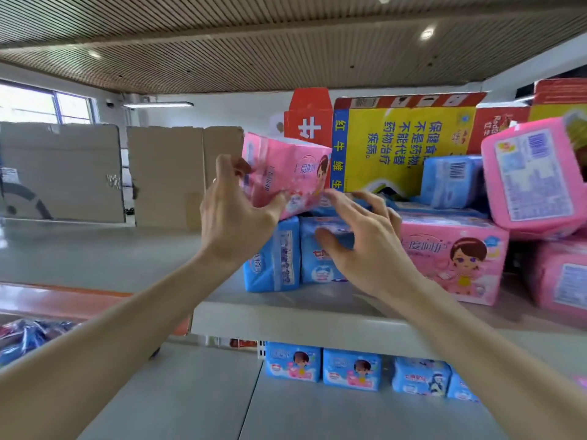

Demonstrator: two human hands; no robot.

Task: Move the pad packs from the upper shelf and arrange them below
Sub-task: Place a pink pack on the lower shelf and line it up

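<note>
Head view: your left hand (235, 217) has its grip closed on the left end of a pink pad pack (286, 173), fingers on the far side, thumb under the near edge; pack is tilted and sits on top of the blue packs (273, 258) on the upper shelf (286, 322). Your right hand (362, 242) is open, fingers spread, holding nothing, hovering just in front of a blue pack and beside the big pink pack (454, 262). More pink and blue packs are piled to the right, against a yellow carton (400, 144). Lower shelf (222, 392) already carries a row of blue packs (352, 368) at the back. Handling, as a guess: packs look light and squashy, with slick plastic wrap, so a one-end pinch may let one slip or sag. Better take it across both short ends or palm it underneath. Pile looks loose; lifting the top pack could shift its neighbours.
</note>
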